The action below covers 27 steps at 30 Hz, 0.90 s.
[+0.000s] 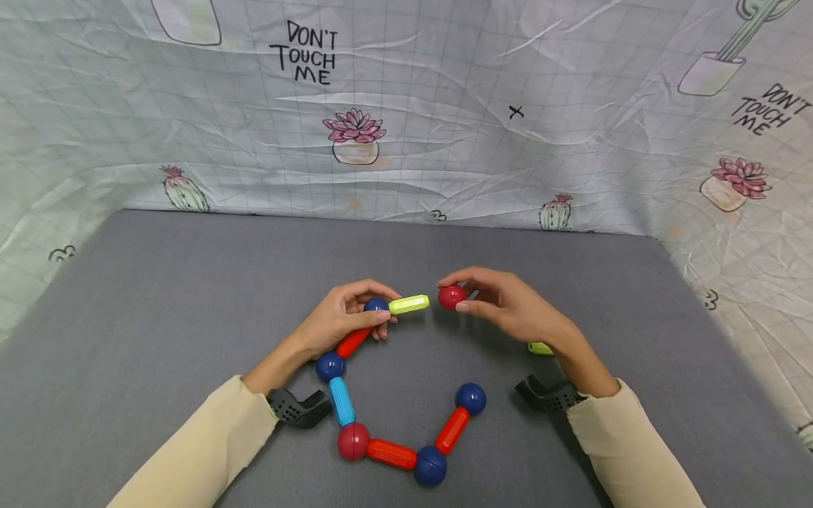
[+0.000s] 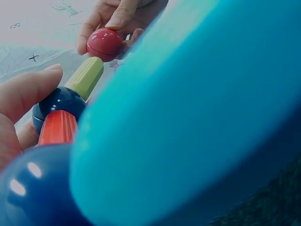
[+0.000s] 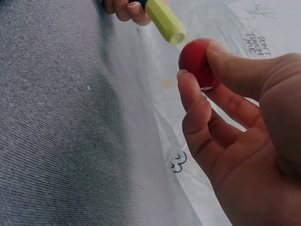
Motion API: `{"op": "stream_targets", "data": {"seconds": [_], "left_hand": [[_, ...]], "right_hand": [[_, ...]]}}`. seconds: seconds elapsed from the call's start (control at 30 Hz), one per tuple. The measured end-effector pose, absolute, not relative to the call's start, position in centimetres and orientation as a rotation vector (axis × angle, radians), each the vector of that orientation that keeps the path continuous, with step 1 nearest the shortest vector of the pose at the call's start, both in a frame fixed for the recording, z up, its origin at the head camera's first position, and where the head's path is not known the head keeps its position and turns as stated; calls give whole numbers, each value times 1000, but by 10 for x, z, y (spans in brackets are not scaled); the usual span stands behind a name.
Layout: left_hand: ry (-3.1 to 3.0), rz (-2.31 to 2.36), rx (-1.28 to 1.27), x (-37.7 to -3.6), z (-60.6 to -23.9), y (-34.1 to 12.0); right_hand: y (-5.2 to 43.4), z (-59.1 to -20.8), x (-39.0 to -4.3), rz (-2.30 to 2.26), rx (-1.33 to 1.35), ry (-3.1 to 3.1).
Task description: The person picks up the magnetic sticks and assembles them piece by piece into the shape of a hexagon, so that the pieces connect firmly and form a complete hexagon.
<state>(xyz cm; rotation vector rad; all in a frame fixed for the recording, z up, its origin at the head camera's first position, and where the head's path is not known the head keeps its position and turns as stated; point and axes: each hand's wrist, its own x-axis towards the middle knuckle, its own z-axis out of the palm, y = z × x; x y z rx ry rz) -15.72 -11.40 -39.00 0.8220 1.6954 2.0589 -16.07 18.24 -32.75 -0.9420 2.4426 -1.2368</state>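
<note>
My left hand pinches a blue ball between thumb and fingers. From that ball a yellow-green ribbed rod points right, its far end free. Behind the ball runs a curved chain: a red rod, a blue ball, a light blue rod, a red ball, then more red rods and blue balls. My right hand grips a loose red ball at its fingertips. In the right wrist view, a small gap separates this red ball from the rod's end.
Another yellow-green rod lies on the grey table, partly covered by my right forearm. The chain's other end is a blue ball in front of me. A patterned cloth hangs behind the table.
</note>
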Motion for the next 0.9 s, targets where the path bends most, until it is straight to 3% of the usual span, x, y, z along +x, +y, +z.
{"op": "stream_targets", "data": {"seconds": [0.9], "left_hand": [[1757,2010,830,-157,-390,-113]], "right_hand": [[173,-333,-161,-1264,-1033,2416]]}}
